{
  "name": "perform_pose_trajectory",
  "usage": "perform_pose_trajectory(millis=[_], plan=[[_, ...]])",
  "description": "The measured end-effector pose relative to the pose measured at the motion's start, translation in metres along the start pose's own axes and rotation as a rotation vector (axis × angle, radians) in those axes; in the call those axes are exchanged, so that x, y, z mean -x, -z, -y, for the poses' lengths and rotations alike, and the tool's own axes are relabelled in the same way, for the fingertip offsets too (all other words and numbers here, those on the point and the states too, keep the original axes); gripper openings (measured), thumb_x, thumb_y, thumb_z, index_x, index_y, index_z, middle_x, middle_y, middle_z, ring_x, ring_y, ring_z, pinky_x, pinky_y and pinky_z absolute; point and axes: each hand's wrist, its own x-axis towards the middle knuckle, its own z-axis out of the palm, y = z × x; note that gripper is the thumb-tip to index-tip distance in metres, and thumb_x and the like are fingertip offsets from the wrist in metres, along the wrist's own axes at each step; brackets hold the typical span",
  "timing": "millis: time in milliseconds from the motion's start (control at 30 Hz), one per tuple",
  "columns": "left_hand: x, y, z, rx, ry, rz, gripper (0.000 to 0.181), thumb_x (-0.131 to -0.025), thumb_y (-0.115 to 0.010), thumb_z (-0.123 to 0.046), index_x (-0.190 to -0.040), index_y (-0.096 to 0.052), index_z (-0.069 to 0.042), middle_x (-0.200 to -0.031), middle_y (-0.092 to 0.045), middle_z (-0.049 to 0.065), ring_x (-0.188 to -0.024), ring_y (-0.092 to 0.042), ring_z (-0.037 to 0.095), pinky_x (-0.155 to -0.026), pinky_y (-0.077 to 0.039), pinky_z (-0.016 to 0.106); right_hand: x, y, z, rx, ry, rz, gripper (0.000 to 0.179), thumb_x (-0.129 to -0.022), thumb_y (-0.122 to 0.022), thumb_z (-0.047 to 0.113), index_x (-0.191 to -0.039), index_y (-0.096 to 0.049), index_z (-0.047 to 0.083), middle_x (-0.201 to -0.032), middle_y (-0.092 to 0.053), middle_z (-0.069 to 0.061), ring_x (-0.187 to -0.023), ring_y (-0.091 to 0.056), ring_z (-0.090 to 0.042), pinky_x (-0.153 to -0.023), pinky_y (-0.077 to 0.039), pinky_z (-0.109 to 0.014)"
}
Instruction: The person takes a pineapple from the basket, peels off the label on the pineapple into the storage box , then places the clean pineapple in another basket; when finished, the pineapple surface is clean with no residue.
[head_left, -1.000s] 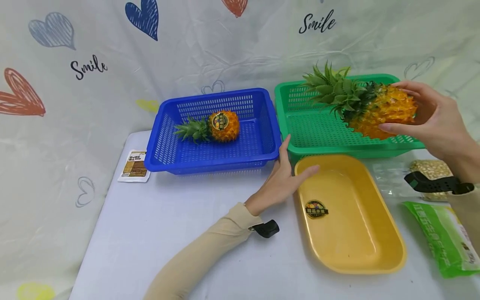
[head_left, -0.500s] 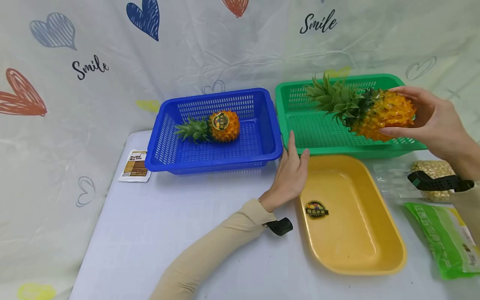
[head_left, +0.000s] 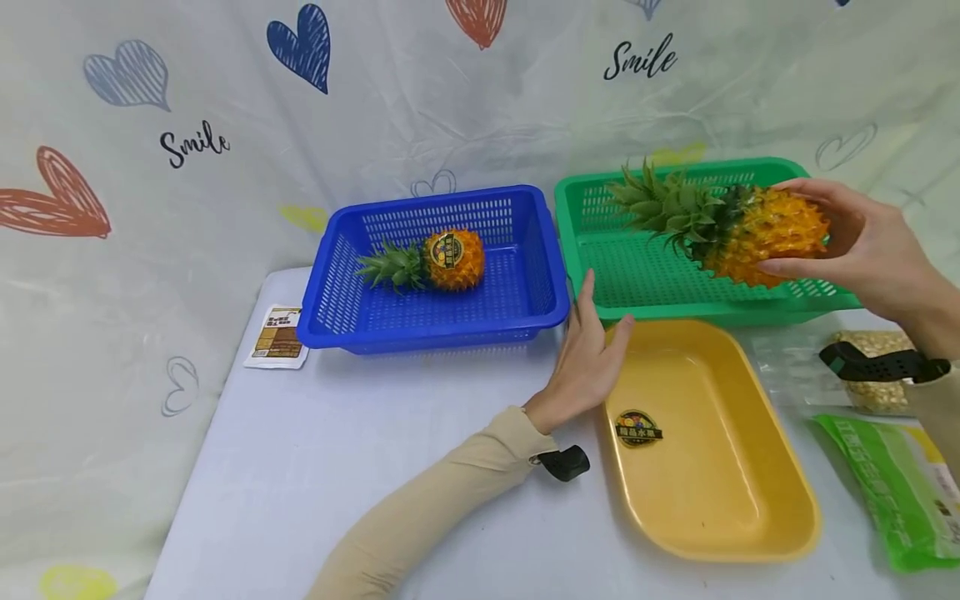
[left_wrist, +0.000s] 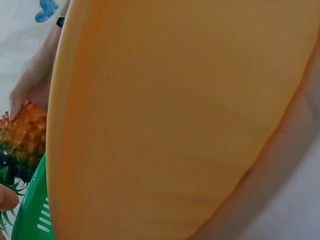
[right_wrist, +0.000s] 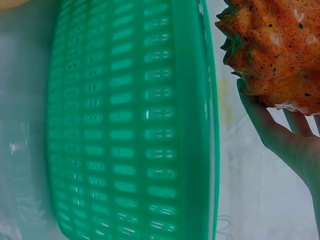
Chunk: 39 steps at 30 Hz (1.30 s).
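My right hand (head_left: 870, 242) grips a spiky orange pineapple (head_left: 772, 233) by its base, thumb on the near side. The fruit lies sideways above the green basket (head_left: 705, 313), its leafy crown pointing left. In the right wrist view, the fingers support the pineapple (right_wrist: 285, 50) beyond the rim of the green basket (right_wrist: 197, 120). My left hand (head_left: 588, 367) reaches to where the blue basket (head_left: 435, 335) and green basket meet, fingers extended and thumb apart over the yellow tray (head_left: 776, 442). Whether its fingertips press a basket is unclear. Another pineapple (head_left: 461, 267) with a round label lies in the blue basket.
A black fruit sticker (head_left: 637, 427) is on the yellow tray's left side. Right of the tray lie a clear bag of grains (head_left: 873, 387) and a green packet (head_left: 888, 492). A brown-and-white packet (head_left: 276, 337) sits left of the blue basket.
The right hand has lowered the pineapple slightly over the green basket. My left hand has shifted a little right; its thumb drew in toward the fingers, then spread again. The head view has tilted slightly.
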Motion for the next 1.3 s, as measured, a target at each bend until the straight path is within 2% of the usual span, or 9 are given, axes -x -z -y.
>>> perform_pose_trajectory(millis=[233, 467, 800, 900, 1000, 1033, 1133, 1200, 1300], plan=[[-0.006, -0.003, -0.004, 0.06, 0.049, -0.023, 0.077, -0.112, -0.047, -0.037, -0.169, 0.002, -0.022, -0.175, 0.005, 0.009, -0.16, -0.002, 0.024, -0.128, -0.017, 0.047, -0.006, 0.004, -0.007, 0.166, -0.104, 0.06, 0.081, -0.09, -0.079, -0.005, -0.157, -0.047, 0.024, -0.16, -0.039, 0.004, -0.123, -0.043, 0.001, -0.082, -0.041, -0.004], [-0.014, -0.003, -0.008, 0.072, 0.089, -0.026, 0.087, -0.107, -0.057, -0.043, -0.168, 0.002, -0.026, -0.175, 0.002, 0.011, -0.159, -0.013, 0.026, -0.126, -0.024, 0.047, -0.01, 0.004, -0.021, 0.242, -0.102, 0.125, 0.081, -0.088, -0.083, -0.001, -0.157, -0.047, 0.022, -0.158, -0.039, 0.006, -0.143, -0.033, 0.004, -0.087, -0.036, -0.001], [-0.014, -0.004, -0.005, 0.095, 0.124, -0.042, 0.084, -0.107, -0.058, -0.039, -0.167, 0.0, -0.028, -0.175, 0.004, 0.009, -0.16, -0.01, 0.025, -0.126, -0.024, 0.049, -0.02, -0.009, -0.034, 0.325, -0.053, 0.25, 0.086, -0.078, -0.091, 0.0, -0.153, -0.051, 0.014, -0.131, -0.045, 0.025, -0.108, -0.045, 0.005, -0.073, -0.044, -0.01], [-0.014, -0.005, -0.004, 0.09, 0.13, -0.027, 0.084, -0.108, -0.057, -0.04, -0.167, 0.001, -0.028, -0.175, 0.005, 0.009, -0.16, -0.009, 0.025, -0.126, -0.024, 0.049, -0.019, -0.011, -0.038, 0.343, -0.06, 0.283, 0.085, -0.078, -0.09, -0.002, -0.152, -0.051, 0.011, -0.13, -0.044, 0.028, -0.105, -0.046, 0.008, -0.088, -0.055, -0.036], [-0.013, -0.007, -0.004, 0.081, 0.134, -0.021, 0.084, -0.108, -0.057, -0.041, -0.167, 0.001, -0.029, -0.175, 0.003, 0.009, -0.16, -0.009, 0.024, -0.126, -0.025, 0.048, -0.018, -0.013, -0.042, 0.354, -0.062, 0.313, 0.084, -0.079, -0.088, -0.005, -0.152, -0.049, 0.007, -0.13, -0.041, 0.03, -0.107, -0.042, 0.013, -0.093, -0.047, -0.069], [-0.013, -0.007, -0.004, 0.08, 0.133, -0.019, 0.084, -0.108, -0.057, -0.041, -0.167, 0.001, -0.028, -0.175, 0.003, 0.009, -0.16, -0.009, 0.025, -0.126, -0.025, 0.048, -0.018, -0.014, -0.044, 0.365, -0.06, 0.322, 0.084, -0.079, -0.088, -0.005, -0.152, -0.049, 0.006, -0.132, -0.042, 0.026, -0.107, -0.041, 0.014, -0.092, -0.047, -0.069], [-0.012, -0.006, -0.003, 0.079, 0.123, -0.014, 0.083, -0.108, -0.056, -0.041, -0.167, 0.001, -0.027, -0.175, 0.004, 0.009, -0.16, -0.008, 0.025, -0.126, -0.024, 0.049, -0.02, -0.015, -0.046, 0.407, -0.064, 0.345, 0.082, -0.08, -0.087, -0.005, -0.151, -0.047, 0.003, -0.137, -0.047, 0.012, -0.106, -0.041, 0.014, -0.089, -0.054, -0.041], [-0.012, -0.004, -0.003, 0.083, 0.115, -0.009, 0.083, -0.108, -0.056, -0.04, -0.167, 0.002, -0.027, -0.175, 0.006, 0.01, -0.16, -0.006, 0.024, -0.126, -0.023, 0.049, -0.023, -0.016, -0.047, 0.417, -0.067, 0.366, 0.079, -0.082, -0.086, -0.005, -0.15, -0.047, 0.002, -0.142, -0.048, -0.002, -0.112, -0.047, 0.001, -0.082, -0.047, -0.022], [-0.013, -0.002, -0.003, 0.081, 0.105, -0.004, 0.083, -0.108, -0.055, -0.039, -0.167, 0.002, -0.026, -0.175, 0.007, 0.01, -0.16, -0.007, 0.025, -0.126, -0.023, 0.049, -0.025, -0.016, -0.047, 0.404, -0.097, 0.38, 0.077, -0.084, -0.084, -0.005, -0.15, -0.046, 0.004, -0.144, -0.047, -0.007, -0.12, -0.049, -0.021, -0.08, -0.04, -0.014]])
